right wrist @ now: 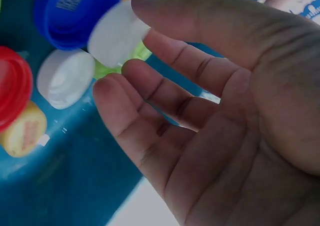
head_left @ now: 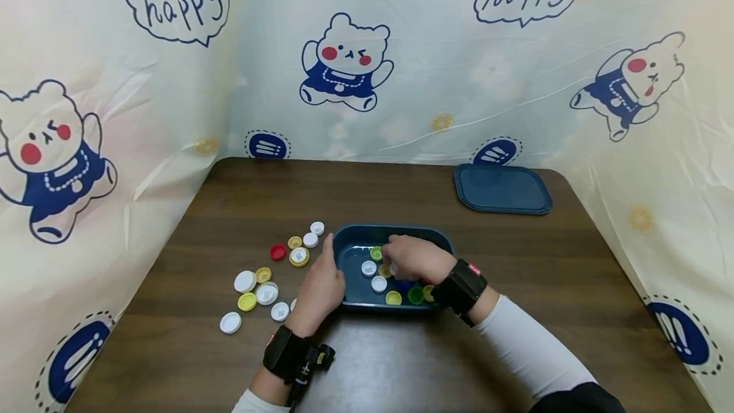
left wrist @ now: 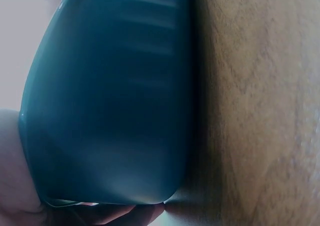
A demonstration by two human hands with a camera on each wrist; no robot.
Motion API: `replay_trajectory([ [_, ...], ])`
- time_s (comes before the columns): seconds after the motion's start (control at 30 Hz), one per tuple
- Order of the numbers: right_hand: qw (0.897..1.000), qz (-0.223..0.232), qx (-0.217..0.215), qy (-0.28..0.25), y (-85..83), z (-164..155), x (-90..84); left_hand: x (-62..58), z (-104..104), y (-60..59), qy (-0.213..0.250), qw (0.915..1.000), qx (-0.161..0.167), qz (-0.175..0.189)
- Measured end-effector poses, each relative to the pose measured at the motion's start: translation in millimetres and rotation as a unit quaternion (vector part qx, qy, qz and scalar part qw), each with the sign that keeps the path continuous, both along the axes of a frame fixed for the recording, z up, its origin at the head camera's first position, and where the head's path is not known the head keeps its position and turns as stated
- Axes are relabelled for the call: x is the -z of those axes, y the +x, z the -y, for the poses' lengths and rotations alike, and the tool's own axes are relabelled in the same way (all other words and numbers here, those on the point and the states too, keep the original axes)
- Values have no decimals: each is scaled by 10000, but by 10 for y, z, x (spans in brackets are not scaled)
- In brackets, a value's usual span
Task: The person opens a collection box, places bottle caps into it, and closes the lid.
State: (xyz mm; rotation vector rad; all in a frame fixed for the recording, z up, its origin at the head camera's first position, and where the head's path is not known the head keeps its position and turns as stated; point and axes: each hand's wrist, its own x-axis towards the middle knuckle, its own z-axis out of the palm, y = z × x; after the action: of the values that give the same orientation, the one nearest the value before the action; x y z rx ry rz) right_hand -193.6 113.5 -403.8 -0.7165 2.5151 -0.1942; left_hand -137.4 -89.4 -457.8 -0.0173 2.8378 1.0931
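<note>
Right wrist view, right hand (right wrist: 215, 93) pinching a white cap (right wrist: 115, 38) near a blue cap (right wrist: 75, 11) in the tray (right wrist: 90, 181), head view, left hand (head_left: 320, 290) gripping the tray's left side, loose caps (head_left: 266, 293) beyond it, lid (head_left: 504, 190) far right.

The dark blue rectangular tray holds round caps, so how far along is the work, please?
Probably done: the loose round white, yellow and red caps left of the dark blue rectangular tray. In hand: the right hand pinches a round white cap. Remaining: the white, yellow, green and blue caps inside, if the tray is being emptied, which I cannot confirm.
</note>
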Motion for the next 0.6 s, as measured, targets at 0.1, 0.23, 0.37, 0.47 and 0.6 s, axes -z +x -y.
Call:
replay_trajectory([
  [0.1, 9996, -124, 135, -193, 16, -81, -124, 5, 5, 2, 6, 10000, -5, -62],
  [0.23, 9955, -423, 491, -698, 101, -306, -350, 16, -1, -7, 3, 9999, 31, -120],
  [0.37, 9863, -626, 970, -1178, 228, -566, -429, 25, 7, -7, -15, 9999, 40, -121],
  [0.47, 9792, -664, 1410, -1296, 294, -718, -335, 34, 20, -9, -6, 9999, 42, -114],
  [0.6, 9711, -509, 1971, -1247, 337, -840, -106, 45, 33, -13, 38, 9999, 50, -113],
])
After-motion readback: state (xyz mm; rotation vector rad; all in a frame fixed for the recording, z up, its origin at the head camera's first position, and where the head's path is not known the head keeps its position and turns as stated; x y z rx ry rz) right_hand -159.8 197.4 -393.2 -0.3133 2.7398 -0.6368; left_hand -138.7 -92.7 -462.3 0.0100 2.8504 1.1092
